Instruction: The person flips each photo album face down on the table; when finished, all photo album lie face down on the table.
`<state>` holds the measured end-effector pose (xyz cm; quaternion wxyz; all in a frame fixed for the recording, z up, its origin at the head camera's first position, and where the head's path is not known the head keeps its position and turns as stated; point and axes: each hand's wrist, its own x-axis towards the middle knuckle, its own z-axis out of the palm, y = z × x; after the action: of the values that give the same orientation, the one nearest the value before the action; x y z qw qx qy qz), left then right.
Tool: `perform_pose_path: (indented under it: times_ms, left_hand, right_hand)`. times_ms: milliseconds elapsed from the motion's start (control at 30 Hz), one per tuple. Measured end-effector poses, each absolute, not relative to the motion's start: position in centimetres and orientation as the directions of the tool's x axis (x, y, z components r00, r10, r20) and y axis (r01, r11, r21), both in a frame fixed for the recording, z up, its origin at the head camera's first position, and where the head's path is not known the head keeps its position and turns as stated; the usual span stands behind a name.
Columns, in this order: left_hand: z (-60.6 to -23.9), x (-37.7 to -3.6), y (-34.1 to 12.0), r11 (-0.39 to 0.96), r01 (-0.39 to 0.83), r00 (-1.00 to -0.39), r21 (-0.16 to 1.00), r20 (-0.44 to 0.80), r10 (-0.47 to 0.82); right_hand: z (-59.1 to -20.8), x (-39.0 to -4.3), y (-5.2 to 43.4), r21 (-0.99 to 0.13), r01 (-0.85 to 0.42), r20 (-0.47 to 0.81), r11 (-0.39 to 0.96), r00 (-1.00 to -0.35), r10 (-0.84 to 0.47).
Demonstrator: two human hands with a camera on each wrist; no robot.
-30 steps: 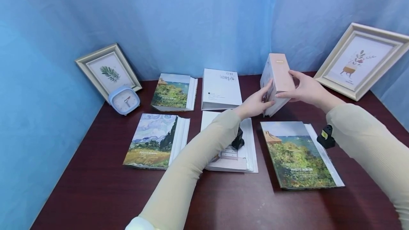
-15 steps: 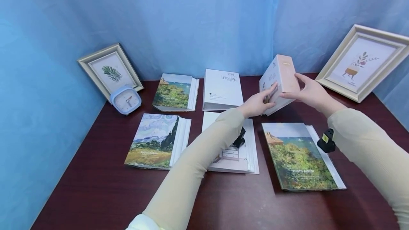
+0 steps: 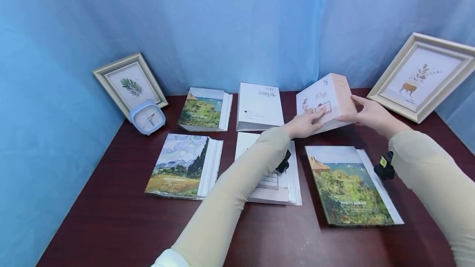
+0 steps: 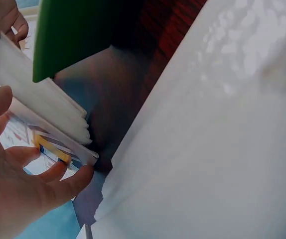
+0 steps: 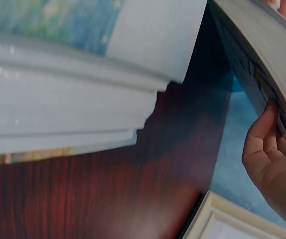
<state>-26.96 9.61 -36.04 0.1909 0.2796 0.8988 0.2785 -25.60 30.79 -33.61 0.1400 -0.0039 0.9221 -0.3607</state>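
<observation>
A pink-and-white photo album (image 3: 326, 98) is held tilted above the back of the dark wooden table (image 3: 111, 226), its illustrated cover facing up and left. My left hand (image 3: 311, 118) grips its lower left edge, fingers on the cover. My right hand (image 3: 354, 110) holds the pink spine side from the right. In the left wrist view the left hand (image 4: 28, 184) curls round the album's corner (image 4: 43, 109). The right wrist view shows the right hand (image 5: 270, 159) under the album's edge (image 5: 262, 55).
Several albums lie flat: a landscape one (image 3: 350, 186) front right, a white one (image 3: 276, 178) under my left forearm, a cypress one (image 3: 182, 164), another landscape one (image 3: 204, 108) and a white one (image 3: 258, 105) behind. Picture frames (image 3: 128, 81) (image 3: 423, 75) and a blue clock (image 3: 147, 116) stand at the back.
The pink album has tipped from nearly upright towards flat, its cover turning upward, and both hands have sunk a little with it.
</observation>
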Motion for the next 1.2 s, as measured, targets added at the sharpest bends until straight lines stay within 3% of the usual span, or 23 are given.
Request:
perform_pose_path:
  times_ms: [333, 1200]
  left_hand:
    - [-36.4, -26.7, 9.5, 0.738, 0.363, -0.767, 0.569, -0.267, 0.583]
    - [-36.4, -26.4, 9.5, 0.767, 0.422, -0.764, 0.483, -0.266, 0.588]
  right_hand:
    - [-35.0, -25.8, 31.9, -0.674, 0.123, -0.313, 0.728, -0.941, -0.13]
    - [-36.4, -26.2, 33.2, -0.693, 0.216, -0.405, 0.688, -0.906, -0.123]
